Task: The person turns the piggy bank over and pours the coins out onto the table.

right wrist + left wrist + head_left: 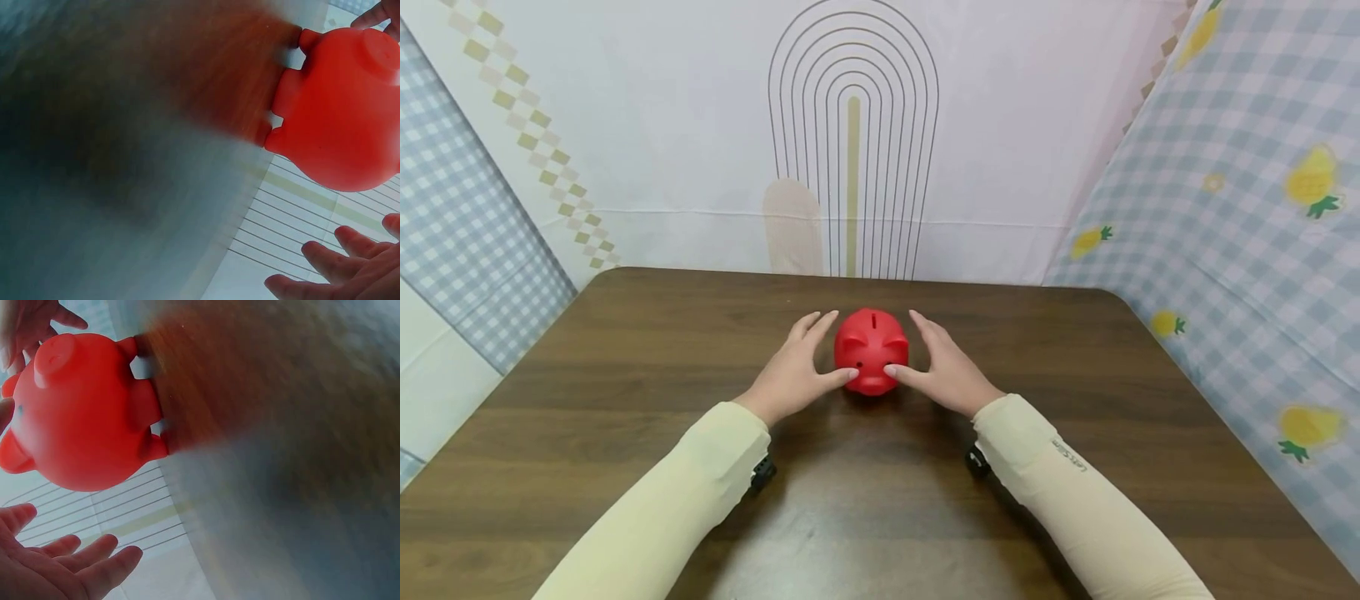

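Note:
A red piggy bank stands on the brown wooden table, its snout toward me and its coin slot on top. My left hand is spread at its left side, thumb over the face near one eye. On the other side my right hand mirrors it, thumb tip by the other eye. Both hands' fingers reach forward with a gap to the bank's flanks. In the left wrist view the piggy bank stands on its short legs, with the left fingers apart from it. The right wrist view shows the right fingers likewise apart.
The wooden table extends around the hands. Behind it hangs a white cloth with arch lines, and a checked cloth with pineapples drapes along the right. Each wrist carries a small black camera.

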The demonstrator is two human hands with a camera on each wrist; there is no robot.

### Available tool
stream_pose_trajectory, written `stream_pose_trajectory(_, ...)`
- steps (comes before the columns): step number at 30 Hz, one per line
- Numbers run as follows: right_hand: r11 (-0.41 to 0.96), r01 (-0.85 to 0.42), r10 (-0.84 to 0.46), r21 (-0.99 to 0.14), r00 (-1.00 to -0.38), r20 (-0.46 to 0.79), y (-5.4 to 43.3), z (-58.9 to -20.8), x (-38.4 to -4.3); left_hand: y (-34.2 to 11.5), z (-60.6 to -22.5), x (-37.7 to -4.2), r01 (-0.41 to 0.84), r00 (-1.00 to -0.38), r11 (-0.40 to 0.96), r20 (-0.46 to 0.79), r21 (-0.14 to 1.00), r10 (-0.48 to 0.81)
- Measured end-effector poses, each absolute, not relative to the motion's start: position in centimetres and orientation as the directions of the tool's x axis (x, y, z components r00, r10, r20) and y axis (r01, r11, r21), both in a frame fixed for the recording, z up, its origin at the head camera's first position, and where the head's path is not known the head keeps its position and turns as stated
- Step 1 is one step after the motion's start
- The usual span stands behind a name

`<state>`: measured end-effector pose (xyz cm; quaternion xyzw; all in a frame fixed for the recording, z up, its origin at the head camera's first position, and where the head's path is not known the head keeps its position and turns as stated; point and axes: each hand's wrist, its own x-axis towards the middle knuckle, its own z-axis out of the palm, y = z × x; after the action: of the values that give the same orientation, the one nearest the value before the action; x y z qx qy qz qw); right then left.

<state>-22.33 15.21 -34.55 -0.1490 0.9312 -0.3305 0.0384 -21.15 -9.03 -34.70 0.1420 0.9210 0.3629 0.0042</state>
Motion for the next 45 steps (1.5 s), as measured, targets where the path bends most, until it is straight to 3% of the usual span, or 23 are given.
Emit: stream_pose_trajectory(45,0.514,-0.114,-0.370,-0.850,-0.924,-0.100,14.4,-35.4,-23.3,-8.0,-35.2,-22.5,0.222,-0.946,0.604,0.021,0.766,0.322)
